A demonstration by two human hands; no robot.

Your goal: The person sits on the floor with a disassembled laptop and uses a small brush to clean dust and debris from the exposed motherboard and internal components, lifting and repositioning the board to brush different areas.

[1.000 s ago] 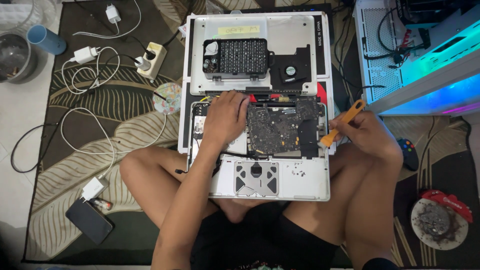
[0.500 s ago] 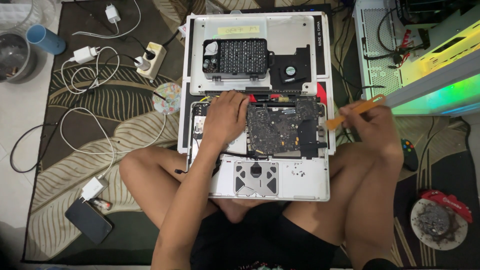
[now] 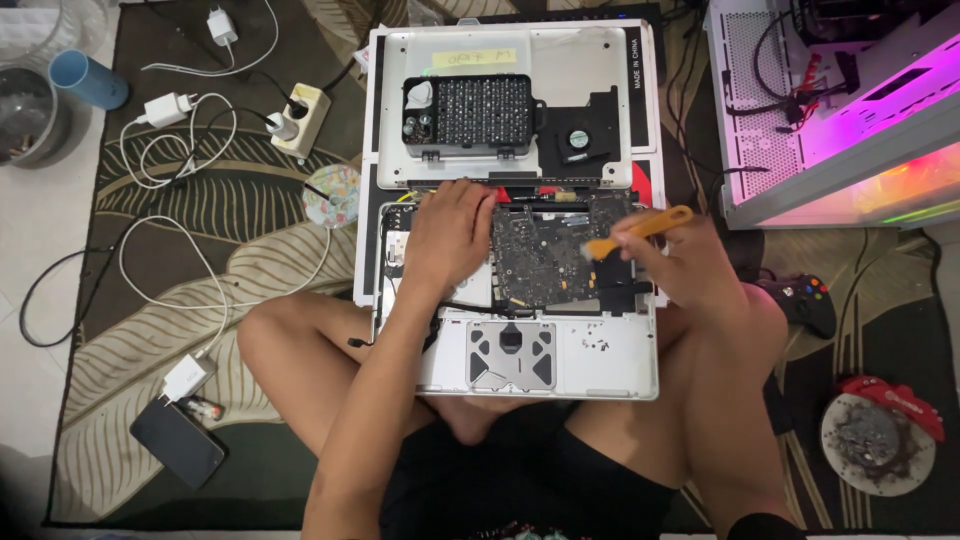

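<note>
My left hand [image 3: 452,232] lies flat, fingers spread, pressing on the open laptop [image 3: 520,355] just left of the dark board [image 3: 545,258]. My right hand [image 3: 680,262] pinches an orange brush [image 3: 640,230], its pale bristles touching the board's right edge. The laptop sits across my crossed legs, trackpad [image 3: 512,355] nearest me. Above it lies the removed bottom cover [image 3: 600,60], carrying a black bit case [image 3: 468,112] and a small fan [image 3: 578,142]. Off to my left on the rug [image 3: 200,300]: a white power strip [image 3: 300,120], chargers with looped cables, and a phone [image 3: 178,440]. On my right, a game controller [image 3: 805,300] lies beside a white PC case [image 3: 770,120] glowing pink.
</note>
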